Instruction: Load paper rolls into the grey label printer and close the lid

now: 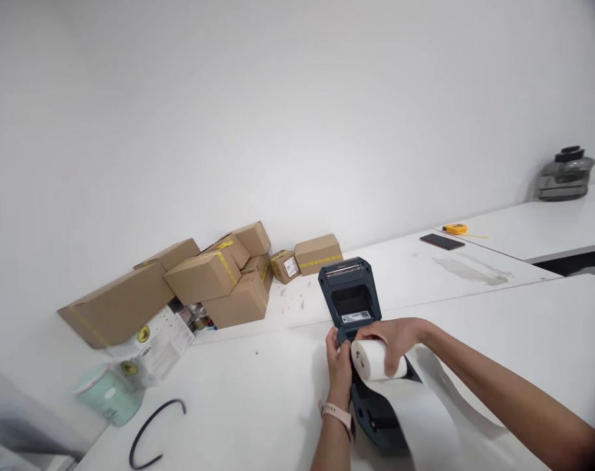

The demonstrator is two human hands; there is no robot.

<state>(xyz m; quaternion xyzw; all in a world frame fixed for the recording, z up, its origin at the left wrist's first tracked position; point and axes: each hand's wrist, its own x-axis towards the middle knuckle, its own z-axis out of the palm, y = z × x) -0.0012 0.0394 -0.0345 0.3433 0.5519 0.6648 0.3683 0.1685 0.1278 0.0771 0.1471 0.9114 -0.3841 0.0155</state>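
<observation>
A dark label printer (382,428) stands on the white table with its lid (349,292) raised. Over its open bay is a white label roll (373,360), from which a wide strip of paper (425,418) hangs toward me. My right hand (394,337) is closed over the top of the roll, thumb on the near side. At the printer's left side, by the hinge end, my left hand (339,363) grips the body; some of its fingertips are hidden behind the printer. A pink band circles my left wrist.
Cardboard boxes (204,278) are piled at the back left, near a mint-green tub (112,396) and bagged items. A black curved strip (143,432) lies front left. Farther right are a phone (442,242), a yellow tape measure (455,229) and a dark translucent jug (566,175).
</observation>
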